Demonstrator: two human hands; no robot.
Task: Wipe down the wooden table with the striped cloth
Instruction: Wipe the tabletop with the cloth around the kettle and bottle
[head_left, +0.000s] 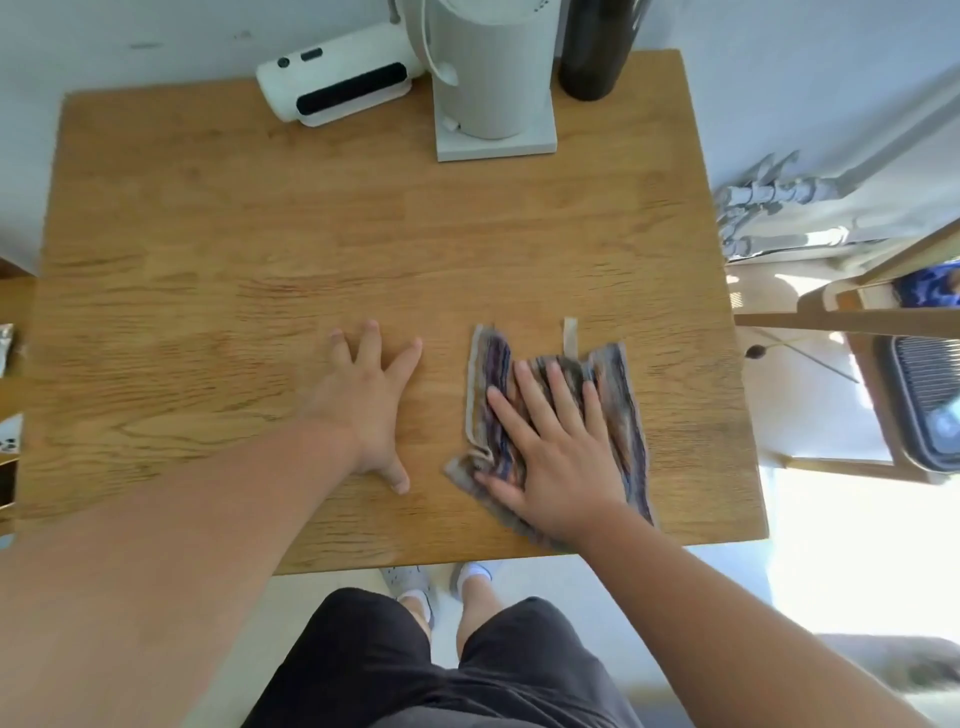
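A wooden surface (260, 249) stands against a pale wall in a bright room, seen from above by a person standing at its near edge.

The right hand (558, 441) lies flat, fingers spread, palm pressed down on the striped cloth (618, 415). It does not clutch the cloth; it pins it to the wood in a wiping posture. The left hand (366, 402) is also open and flat, fingers splayed, resting on bare wood just beside the cloth and holding nothing, apparently as a brace.

The cloth sits in the near right part of the surface, close to the front edge, partly folded, with a small pale tag sticking out at its far side. It lies wholly under and around the right hand, and apart from the left hand by a strip of bare wood.

As for progress, the wood shows no wet streaks or clear marks to tell wiped from unwiped, so how much is done cannot be read. Judging by the cloth's place, the wide left half and the far part seem left to cover.

Further back stand a white device (337, 85) lying on its side, a pale cylindrical appliance (493, 88) on a square base, and a dark bottle (592, 57) at the far right corner, which would need wiping around.
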